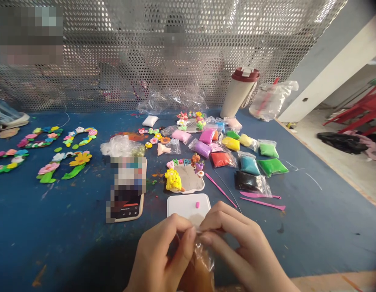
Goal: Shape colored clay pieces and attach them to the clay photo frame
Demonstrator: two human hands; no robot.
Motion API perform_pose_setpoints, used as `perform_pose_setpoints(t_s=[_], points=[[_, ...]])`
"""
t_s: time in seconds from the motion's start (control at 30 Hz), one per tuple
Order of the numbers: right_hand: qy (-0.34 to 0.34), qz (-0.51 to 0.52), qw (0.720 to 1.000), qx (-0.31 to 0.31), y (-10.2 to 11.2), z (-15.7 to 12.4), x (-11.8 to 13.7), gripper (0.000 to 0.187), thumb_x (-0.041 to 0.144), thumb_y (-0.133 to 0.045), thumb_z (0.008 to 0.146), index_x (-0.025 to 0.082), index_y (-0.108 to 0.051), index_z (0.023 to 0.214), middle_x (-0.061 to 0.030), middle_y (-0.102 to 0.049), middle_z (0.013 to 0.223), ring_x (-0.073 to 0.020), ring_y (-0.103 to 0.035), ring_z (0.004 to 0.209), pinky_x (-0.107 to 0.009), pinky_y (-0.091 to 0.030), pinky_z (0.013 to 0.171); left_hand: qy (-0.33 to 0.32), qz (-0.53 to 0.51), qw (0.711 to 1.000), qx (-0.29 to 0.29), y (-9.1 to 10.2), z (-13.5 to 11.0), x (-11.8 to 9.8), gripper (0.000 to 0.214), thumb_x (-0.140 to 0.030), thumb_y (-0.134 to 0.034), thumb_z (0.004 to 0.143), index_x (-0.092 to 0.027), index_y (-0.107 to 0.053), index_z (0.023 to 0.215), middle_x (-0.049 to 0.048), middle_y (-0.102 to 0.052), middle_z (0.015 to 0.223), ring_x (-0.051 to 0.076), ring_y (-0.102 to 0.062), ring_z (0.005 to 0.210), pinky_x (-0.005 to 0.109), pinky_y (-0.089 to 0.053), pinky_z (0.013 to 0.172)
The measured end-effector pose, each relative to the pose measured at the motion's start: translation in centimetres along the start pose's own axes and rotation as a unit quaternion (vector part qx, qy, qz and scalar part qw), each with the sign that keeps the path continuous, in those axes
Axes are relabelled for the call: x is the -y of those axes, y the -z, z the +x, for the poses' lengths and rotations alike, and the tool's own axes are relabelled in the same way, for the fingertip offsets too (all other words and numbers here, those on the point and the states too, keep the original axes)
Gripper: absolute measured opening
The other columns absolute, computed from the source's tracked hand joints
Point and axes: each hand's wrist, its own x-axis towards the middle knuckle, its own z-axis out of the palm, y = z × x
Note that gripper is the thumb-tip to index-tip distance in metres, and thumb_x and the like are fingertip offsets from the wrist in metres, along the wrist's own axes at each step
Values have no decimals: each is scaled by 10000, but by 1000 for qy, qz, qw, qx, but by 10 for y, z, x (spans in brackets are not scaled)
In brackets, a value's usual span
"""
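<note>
My left hand (163, 253) and my right hand (236, 243) meet at the near edge of the blue table (312, 227). Both pinch the top of a small clear plastic bag of orange-brown clay (198, 267) between thumb and fingers. Just beyond the fingers lies a white board (183, 205) with a tiny pink clay piece (197, 205) on it. Behind it sits a beige plaque (190, 180) with a yellow clay figure (173, 180) and small flowers along its top.
Several bagged clays lie at centre right: red (220, 159), teal (249, 165), green (272, 166), black (247, 181), yellow (230, 143), purple (202, 149). Pink modelling tools (262, 200) lie to the right. A phone (127, 194) sits left. Clay flower shapes (64, 162) fill the far left. A tumbler (240, 91) stands by the perforated screen (188, 52).
</note>
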Motion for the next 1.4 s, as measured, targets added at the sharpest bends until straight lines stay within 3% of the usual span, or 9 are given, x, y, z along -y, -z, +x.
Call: perform_pose_setpoints(t_s=[0.17, 0.27, 0.43, 0.57, 0.67, 0.73, 0.87, 1.0, 1.4], points=[[-27, -23, 997, 63, 17, 4, 3, 219, 186, -524, 922, 202, -528, 704, 14, -568, 719, -104, -531, 640, -198, -424, 559, -24, -3, 999, -40, 3, -6, 6, 172, -175, -492, 905, -226, -551, 751, -70, -578, 612, 83, -559, 530, 158, -431, 553], [-13, -50, 997, 53, 33, 22, 9, 232, 208, -529, 923, 199, -552, 693, 16, -573, 698, -108, -532, 640, -217, -404, 565, 9, -62, 995, -82, 2, -8, 10, 138, -215, -487, 928, -274, -605, 968, -50, -676, 824, 93, -628, 684, 157, -464, 643], [-41, -124, 986, -105, 51, 119, -1, 309, 361, -589, 881, 183, -573, 629, 56, -431, 527, -80, -398, 482, -228, -284, 471, 40, -115, 984, -129, 0, -8, 12, 192, -223, -452, 953, -309, -614, 1012, -61, -682, 919, 75, -629, 749, 135, -464, 706], [-102, -218, 966, -89, 41, 214, -39, 290, 305, -533, 927, 118, -645, 735, 8, -555, 604, -97, -494, 534, -249, -391, 531, 32, -128, 987, -89, 0, -7, 12, 162, -200, -475, 935, -283, -614, 941, -73, -679, 814, 77, -633, 694, 139, -466, 672], [-116, -260, 957, -57, 33, 244, -64, 196, 286, -585, 910, 109, -648, 968, -65, -660, 917, -159, -626, 771, -317, -516, 701, 34, -115, 990, -79, 1, -5, 14, 156, -193, -472, 932, -266, -609, 918, -72, -673, 792, 78, -628, 684, 145, -458, 665], [-115, -278, 953, -46, 33, 237, -73, 251, 323, -557, 930, 155, -595, 1113, -73, -627, 1099, -179, -627, 910, -372, -532, 785, 36, -100, 992, -69, 2, -4, 17, 152, -193, -473, 929, -258, -608, 907, -68, -671, 784, 78, -623, 672, 149, -453, 666], [-113, -280, 953, 16, 38, 187, -77, 138, 276, -649, 830, 144, -614, 844, -29, -620, 734, -178, -590, 707, -308, -453, 642, 40, -91, 995, -30, 0, -4, 21, 177, -191, -447, 934, -238, -607, 874, -55, -667, 766, 80, -622, 652, 153, -454, 644], [-100, -249, 960, 79, 38, 153, -78, 149, 275, -685, 771, 181, -588, 833, 22, -571, 664, -146, -552, 617, -269, -396, 580, 34, -83, 996, -6, -2, -3, 22, 184, -179, -443, 931, -229, -597, 843, -44, -673, 759, 92, -644, 674, 155, -471, 653], [-107, -217, 967, 80, 35, 152, -85, 121, 177, -672, 739, 180, -575, 812, 25, -581, 659, -146, -570, 631, -262, -403, 591, 28, -53, 998, -3, -6, -1, 24, 161, -142, -462, 919, -238, -583, 877, -59, -689, 768, 79, -664, 680, 132, -487, 650]])
